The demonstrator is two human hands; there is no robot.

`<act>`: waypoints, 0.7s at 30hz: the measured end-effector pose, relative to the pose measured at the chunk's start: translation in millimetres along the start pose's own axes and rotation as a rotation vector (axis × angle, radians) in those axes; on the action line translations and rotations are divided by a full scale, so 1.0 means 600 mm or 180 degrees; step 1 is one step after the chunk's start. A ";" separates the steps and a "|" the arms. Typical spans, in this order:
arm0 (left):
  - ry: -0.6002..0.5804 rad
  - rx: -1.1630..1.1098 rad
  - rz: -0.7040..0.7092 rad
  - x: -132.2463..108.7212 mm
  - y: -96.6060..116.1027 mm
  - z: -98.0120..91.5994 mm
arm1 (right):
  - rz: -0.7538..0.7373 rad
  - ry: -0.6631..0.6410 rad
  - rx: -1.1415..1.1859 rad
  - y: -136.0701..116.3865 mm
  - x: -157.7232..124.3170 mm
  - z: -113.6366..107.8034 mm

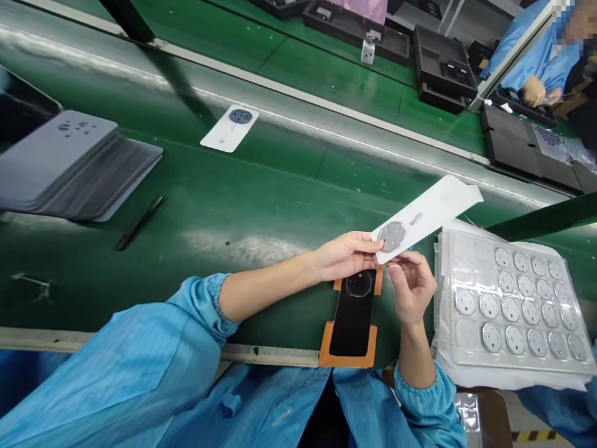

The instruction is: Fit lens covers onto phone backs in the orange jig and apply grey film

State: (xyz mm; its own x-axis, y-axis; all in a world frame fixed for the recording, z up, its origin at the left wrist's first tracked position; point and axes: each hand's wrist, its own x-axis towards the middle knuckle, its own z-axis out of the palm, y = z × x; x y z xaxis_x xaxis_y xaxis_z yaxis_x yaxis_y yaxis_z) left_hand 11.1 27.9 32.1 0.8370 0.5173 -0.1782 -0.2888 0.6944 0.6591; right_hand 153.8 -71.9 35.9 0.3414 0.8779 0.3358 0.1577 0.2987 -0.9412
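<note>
Factory assembly workshop, evidenced by long green bench (280,199), stacked grey panels (88,168) at left, clear tray (469,334) of roundish parts (510,308) at right, black trays (429,46) and blue-clad co-worker (517,56) at far right.

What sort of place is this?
Most likely a factory assembly workshop: there is a clear tray of matching round parts in rows, a stack of flat grey panels, and another person in blue at the far side.

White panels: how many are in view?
2: the held panel in the left hand, and the far panel lying on the green bench. Some could be hidden in the grey stack.
</note>
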 end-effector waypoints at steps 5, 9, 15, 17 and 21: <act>0.0675 0.2252 0.1370 -0.006 0.006 0.003 | 0.0602 0.0283 0.0457 0.008 0.009 -0.001; 0.0532 0.3607 0.2340 -0.014 0.017 0.007 | 0.0838 0.0193 0.1079 0.013 0.017 -0.007; 0.0202 0.3827 0.2864 -0.022 0.021 0.012 | 0.0762 0.0020 0.1141 0.009 0.019 -0.012; 0.0239 0.3758 0.2787 -0.026 0.019 0.014 | 0.0818 0.0032 0.1174 0.010 0.019 -0.010; 0.0869 0.3065 0.2163 -0.012 0.033 0.009 | 0.1228 0.0284 0.1281 0.018 0.020 -0.004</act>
State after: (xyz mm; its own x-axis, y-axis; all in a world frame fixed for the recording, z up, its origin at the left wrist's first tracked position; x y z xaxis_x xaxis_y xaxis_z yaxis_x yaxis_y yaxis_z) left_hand 1.8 34.9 50.6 0.4895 0.8013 0.3440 -0.0699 -0.3571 0.9314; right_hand 161.7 -59.1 29.6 0.3842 0.9219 -0.0502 -0.3539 0.0968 -0.9303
